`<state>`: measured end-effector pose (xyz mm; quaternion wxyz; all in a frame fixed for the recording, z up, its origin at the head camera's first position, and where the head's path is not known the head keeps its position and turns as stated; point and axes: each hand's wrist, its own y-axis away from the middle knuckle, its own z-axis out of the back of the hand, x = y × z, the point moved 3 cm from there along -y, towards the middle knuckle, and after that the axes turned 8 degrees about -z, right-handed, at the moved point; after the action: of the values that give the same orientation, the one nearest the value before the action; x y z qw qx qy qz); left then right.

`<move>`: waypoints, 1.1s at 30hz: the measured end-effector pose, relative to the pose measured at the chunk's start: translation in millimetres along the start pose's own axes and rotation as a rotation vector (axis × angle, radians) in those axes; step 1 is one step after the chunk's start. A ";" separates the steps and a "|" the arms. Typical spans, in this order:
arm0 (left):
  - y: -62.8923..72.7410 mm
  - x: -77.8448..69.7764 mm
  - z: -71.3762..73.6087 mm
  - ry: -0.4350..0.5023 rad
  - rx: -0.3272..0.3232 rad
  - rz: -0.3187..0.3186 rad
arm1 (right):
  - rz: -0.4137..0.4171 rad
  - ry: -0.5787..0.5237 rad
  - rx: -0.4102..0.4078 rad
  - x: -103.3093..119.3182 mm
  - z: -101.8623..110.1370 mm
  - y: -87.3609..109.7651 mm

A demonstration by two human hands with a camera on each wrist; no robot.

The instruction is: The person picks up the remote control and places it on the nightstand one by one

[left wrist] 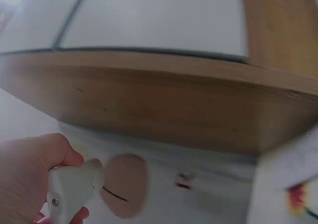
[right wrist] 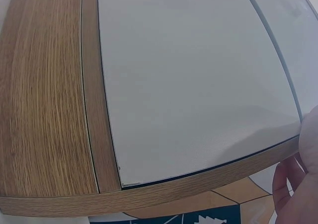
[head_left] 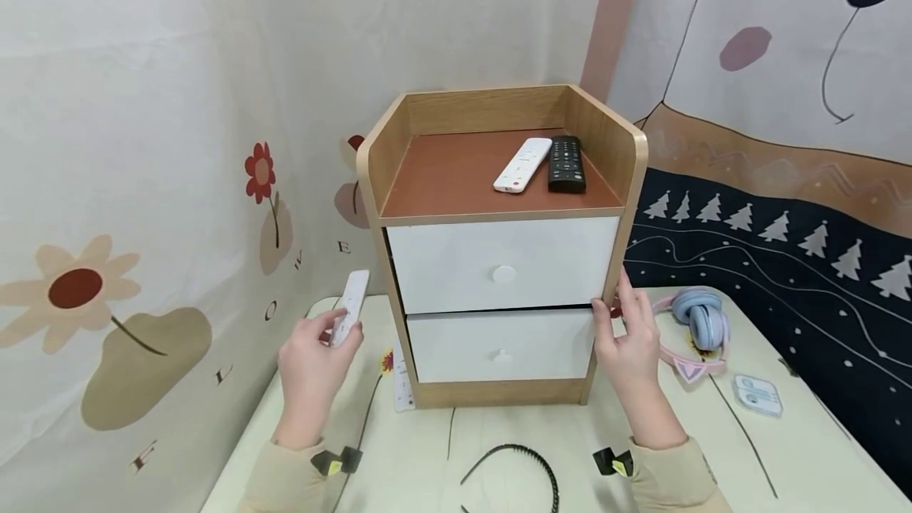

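My left hand (head_left: 313,366) holds a slim white remote control (head_left: 352,301) upright, left of a small wooden cabinet (head_left: 499,394). In the left wrist view the thumb lies along the white remote (left wrist: 74,189), close to the cabinet's side. Two white drawers, an upper (head_left: 442,267) and a lower (head_left: 452,351), are closed. My right hand (head_left: 632,347) rests against the cabinet's right side, thumb at the front edge and fingers extended along the side. A white remote (head_left: 523,165) and a black remote (head_left: 566,166) lie on the cabinet's brown top.
Cat-ear headphones (head_left: 701,323) and a small clear-and-blue case (head_left: 757,396) lie on the table to the right. A black headband (head_left: 545,465) lies in front. A white piece with button-like marks (head_left: 402,382) stands by the cabinet's left foot. Printed cloth hangs behind.
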<state>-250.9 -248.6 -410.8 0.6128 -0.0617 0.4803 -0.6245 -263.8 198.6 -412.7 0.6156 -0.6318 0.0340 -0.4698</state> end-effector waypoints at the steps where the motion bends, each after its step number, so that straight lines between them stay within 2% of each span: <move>1: -5.6 -7.4 5.0 0.008 -0.021 -0.024 | -0.003 -0.001 -0.002 -0.1 0.3 0.4; 7: -39.3 -49.6 32.3 0.064 -0.130 -0.132 | -0.009 -0.013 -0.001 -2.8 0.6 0.5; 13: -63.2 -82.0 56.0 0.128 -0.206 -0.161 | -0.007 -0.020 0.005 -2.7 -0.5 0.6; 19: -79.4 -106.5 77.9 0.185 -0.271 -0.171 | -0.019 -0.021 0.015 -2.7 -1.2 0.8; 26: -93.9 -135.7 96.1 0.243 -0.360 -0.245 | -0.040 -0.002 0.019 -4.1 -0.7 2.3; 33: -102.4 -168.4 101.5 0.290 -0.345 -0.369 | -0.024 -0.001 0.002 -2.2 -0.5 1.5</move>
<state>-215.0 -184.6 -201.5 0.3942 -0.1615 0.6426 -0.6368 -264.5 199.2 -415.3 0.6105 -0.6318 0.0254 -0.4769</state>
